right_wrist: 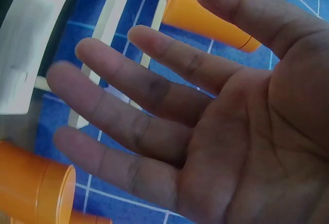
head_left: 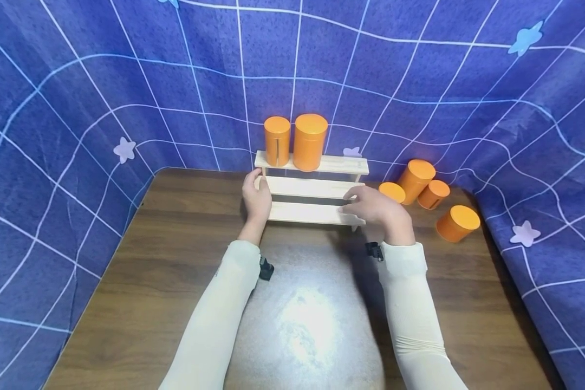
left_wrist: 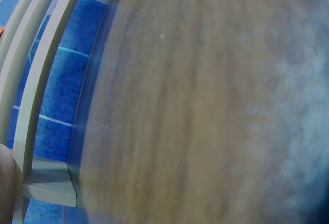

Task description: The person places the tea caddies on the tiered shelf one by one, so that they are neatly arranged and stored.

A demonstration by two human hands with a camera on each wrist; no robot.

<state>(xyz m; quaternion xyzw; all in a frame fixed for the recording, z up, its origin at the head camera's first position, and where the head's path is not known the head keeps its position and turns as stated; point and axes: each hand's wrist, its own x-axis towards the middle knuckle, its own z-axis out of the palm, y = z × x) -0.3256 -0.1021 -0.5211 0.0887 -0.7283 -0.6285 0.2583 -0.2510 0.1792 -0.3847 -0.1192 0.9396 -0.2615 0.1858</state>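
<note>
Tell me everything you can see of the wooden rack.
The wooden rack has three pale, straight slats, stepped from low at the front to high at the back, joined by end supports. It looks like plain, unpainted wood. It stands upright on the brown table, near the blue cloth. Its top slat carries a slimmer orange canister and a wider one, both left of centre. The left hand grips its left end; the right hand is at its right end, contact unclear.
</note>
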